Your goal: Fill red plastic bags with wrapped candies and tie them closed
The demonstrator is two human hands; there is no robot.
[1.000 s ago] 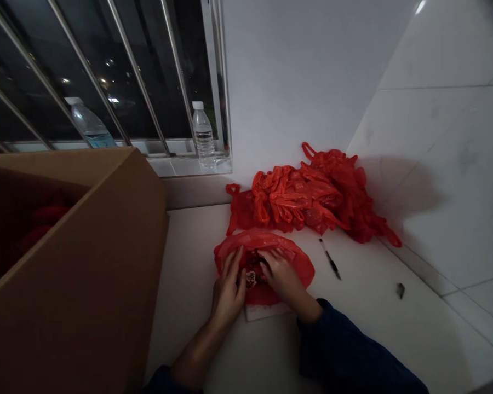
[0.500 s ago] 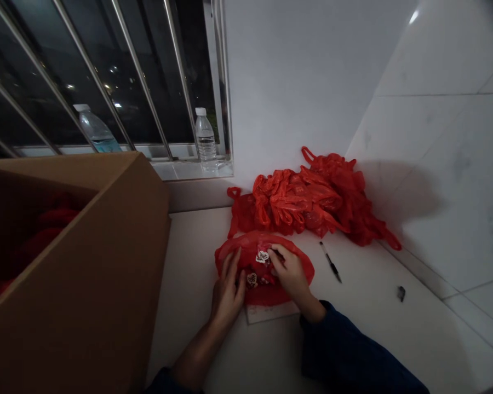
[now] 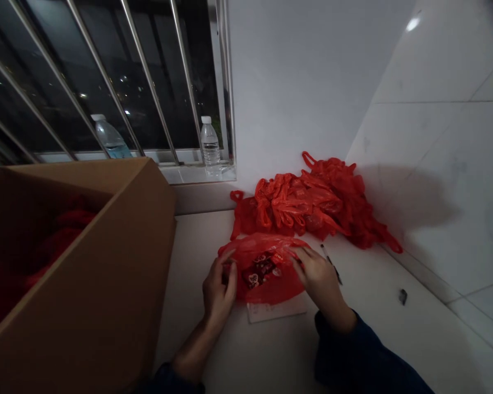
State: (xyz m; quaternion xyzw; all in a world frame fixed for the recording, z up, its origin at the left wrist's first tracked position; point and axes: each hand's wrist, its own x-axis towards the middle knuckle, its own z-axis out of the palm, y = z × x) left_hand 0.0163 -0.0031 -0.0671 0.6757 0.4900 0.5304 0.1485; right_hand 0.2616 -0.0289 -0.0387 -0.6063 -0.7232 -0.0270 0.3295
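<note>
A red plastic bag (image 3: 285, 290) lies spread open on the white table, with several small dark red wrapped packets (image 3: 265, 266) inside it. Some packets bear white heart-shaped labels with dark writing. My left hand (image 3: 219, 287) grips the bag's left rim between curled fingers and thumb. At the opposite rim, my right hand (image 3: 318, 273) has its fingers bent over the plastic, holding it. A pale notepad or sheet (image 3: 276, 312) sticks out from under the bag's near edge.
Behind the bag is a heap of red plastic bags (image 3: 312, 197) against the wall. A black pen (image 3: 332, 265) and a small dark object (image 3: 402, 296) lie to the right. On the left stands a cardboard box (image 3: 119, 246) with red bags inside. A bottle (image 3: 210, 145) stands on the windowsill.
My right hand has moved from the packets inside the bag out to its right rim. My left hand has shifted to the left rim. The bag's mouth is wider.
</note>
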